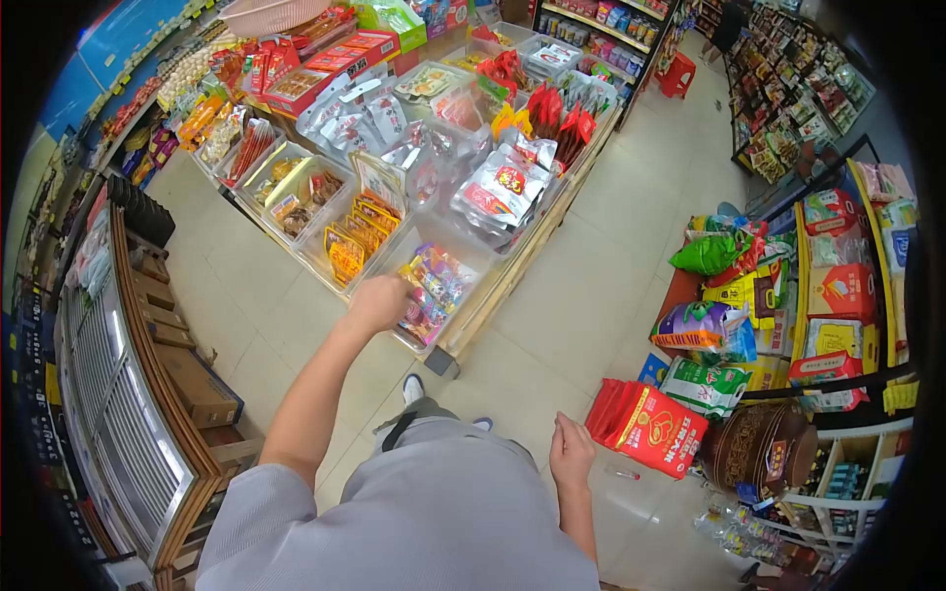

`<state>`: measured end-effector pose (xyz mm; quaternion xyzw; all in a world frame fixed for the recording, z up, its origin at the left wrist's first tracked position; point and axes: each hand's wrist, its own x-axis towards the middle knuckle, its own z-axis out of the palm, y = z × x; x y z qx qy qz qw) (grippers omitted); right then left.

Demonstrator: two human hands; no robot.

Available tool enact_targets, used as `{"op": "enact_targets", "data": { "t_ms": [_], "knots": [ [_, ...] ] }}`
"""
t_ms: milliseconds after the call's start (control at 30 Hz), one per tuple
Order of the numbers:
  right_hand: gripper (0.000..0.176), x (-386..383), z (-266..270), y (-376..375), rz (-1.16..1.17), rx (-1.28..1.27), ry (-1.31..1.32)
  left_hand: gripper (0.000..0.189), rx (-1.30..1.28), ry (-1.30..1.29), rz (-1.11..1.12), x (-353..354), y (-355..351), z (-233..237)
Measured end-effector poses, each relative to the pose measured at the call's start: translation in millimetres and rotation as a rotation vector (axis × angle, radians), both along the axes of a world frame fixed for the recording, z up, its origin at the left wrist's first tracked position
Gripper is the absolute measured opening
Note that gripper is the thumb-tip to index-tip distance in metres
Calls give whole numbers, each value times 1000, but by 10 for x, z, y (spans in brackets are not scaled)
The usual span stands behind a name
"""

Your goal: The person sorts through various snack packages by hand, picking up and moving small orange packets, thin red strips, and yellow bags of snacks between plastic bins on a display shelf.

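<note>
Two bare hands show; the left hand [382,301] reaches over the near-left edge of a clear bin [477,253] at the counter [530,254] corner, its grip curled down against colourful small packets [439,279]. Its fingertips are out of sight, so whether it has hold of one I cannot tell. Low beside the body, the right hand [573,455] has a loosely curled grip near red bags [645,429]; its palm is hidden, so its contents are unclear. Yellow packets [365,234] adjoin the bin on the left, silver pouches [501,187] stand behind. Dark lens edges cut off the outer shelves [857,295], and small print is illegible.
</note>
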<state>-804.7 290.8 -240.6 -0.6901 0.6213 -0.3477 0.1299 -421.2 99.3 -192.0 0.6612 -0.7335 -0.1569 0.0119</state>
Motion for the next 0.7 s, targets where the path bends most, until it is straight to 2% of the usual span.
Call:
{"op": "enact_targets", "data": {
  "t_ms": [100, 267, 367, 467, 567, 700],
  "knots": [
    [19, -80, -6, 63, -17, 7, 0, 31, 43, -30, -82, 11, -23, -32],
    [21, -175, -52, 187, -56, 19, 8, 64, 88, -103, -149, -43, -89, -25],
    [22, -168, -93, 280, -43, 44, 17, 72, 151, -255, -159, -191, -178, 12],
    [22, -162, -127, 317, -19, 58, 31, 73, 123, -340, -164, -222, -253, -244],
    [22, -138, -105, 296, -3, 64, 48, 77, 180, -369, -128, -327, -186, -51],
    [22, -88, -92, 239, 10, 36, 42, 77, 2, -336, -300, -338, -78, 127]
  ]
}}
